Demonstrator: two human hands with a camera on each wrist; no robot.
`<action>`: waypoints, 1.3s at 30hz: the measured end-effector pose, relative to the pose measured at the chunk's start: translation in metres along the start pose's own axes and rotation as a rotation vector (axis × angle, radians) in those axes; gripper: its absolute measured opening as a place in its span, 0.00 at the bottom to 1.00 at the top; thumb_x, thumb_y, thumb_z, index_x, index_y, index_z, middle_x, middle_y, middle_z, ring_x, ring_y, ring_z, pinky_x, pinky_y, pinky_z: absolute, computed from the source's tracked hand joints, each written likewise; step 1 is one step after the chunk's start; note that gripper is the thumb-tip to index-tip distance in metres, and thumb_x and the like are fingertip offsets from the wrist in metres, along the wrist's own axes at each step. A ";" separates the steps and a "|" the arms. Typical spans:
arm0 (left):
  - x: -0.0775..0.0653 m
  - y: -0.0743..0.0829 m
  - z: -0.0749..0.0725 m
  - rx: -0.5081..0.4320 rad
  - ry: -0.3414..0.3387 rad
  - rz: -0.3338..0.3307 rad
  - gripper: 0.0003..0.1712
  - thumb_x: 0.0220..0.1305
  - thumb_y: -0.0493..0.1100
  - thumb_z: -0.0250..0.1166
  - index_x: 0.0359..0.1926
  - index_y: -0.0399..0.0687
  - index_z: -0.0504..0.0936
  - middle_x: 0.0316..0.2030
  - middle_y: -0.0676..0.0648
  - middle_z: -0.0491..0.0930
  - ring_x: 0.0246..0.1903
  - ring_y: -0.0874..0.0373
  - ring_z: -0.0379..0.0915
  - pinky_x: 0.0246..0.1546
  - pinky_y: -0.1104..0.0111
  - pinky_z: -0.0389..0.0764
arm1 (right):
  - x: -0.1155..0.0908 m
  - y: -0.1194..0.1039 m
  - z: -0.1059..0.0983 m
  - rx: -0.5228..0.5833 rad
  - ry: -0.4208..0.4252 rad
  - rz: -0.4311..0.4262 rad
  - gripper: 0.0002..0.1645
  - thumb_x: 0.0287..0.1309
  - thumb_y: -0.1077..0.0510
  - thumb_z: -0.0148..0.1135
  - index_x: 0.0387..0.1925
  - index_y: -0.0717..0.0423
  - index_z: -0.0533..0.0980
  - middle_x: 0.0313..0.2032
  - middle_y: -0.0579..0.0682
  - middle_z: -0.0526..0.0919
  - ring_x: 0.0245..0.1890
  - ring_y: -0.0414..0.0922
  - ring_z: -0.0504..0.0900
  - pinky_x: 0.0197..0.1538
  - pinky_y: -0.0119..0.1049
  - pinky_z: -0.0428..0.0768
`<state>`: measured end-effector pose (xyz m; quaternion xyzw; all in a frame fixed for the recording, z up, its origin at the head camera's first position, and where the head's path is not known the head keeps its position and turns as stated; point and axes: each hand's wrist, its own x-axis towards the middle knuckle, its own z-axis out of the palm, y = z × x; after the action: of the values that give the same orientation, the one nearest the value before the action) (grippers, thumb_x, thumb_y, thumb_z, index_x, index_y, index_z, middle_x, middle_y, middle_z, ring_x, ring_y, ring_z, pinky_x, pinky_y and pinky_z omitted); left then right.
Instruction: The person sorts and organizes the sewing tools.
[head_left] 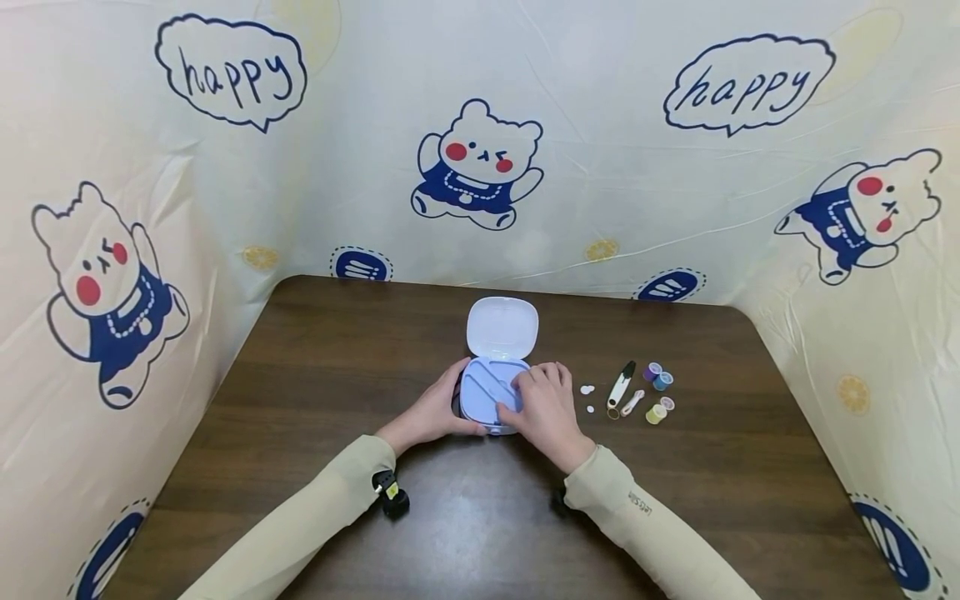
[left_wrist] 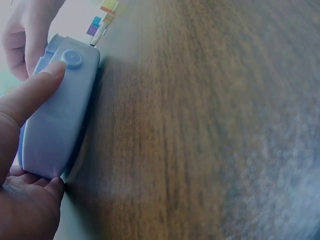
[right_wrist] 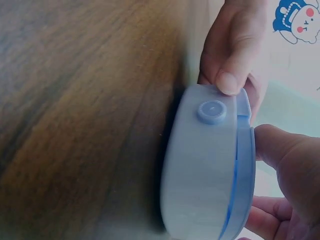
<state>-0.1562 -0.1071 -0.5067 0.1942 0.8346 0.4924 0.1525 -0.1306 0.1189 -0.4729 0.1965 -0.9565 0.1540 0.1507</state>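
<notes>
In the middle of the table stands a light-blue sewing box, its white lid tipped back. A pale-blue divided tray sits at the top of the box. My left hand grips the box from the left, thumb on the front wall near the round button and fingers round the far side. My right hand reaches over the right part of the tray, thumb and curled fingers pinching it. In the right wrist view, a narrow gap shows between tray and box wall.
Right of the box lie small white buttons, thread snips with a dark tip, and a small white tool. Beyond them are a purple spool, a blue spool and a yellow spool. A printed curtain surrounds the table.
</notes>
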 end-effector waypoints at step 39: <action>0.000 0.001 0.000 0.004 0.003 -0.027 0.72 0.49 0.51 0.86 0.82 0.41 0.47 0.79 0.38 0.55 0.76 0.45 0.57 0.76 0.52 0.62 | -0.023 0.088 -0.038 0.003 -0.010 0.163 0.25 0.56 0.46 0.76 0.44 0.63 0.84 0.38 0.59 0.82 0.54 0.62 0.71 0.71 0.71 0.56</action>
<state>-0.1561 -0.1066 -0.5061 0.1825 0.8385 0.4887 0.1574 -0.1396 0.2172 -0.4672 0.1189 -0.9699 0.1662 0.1323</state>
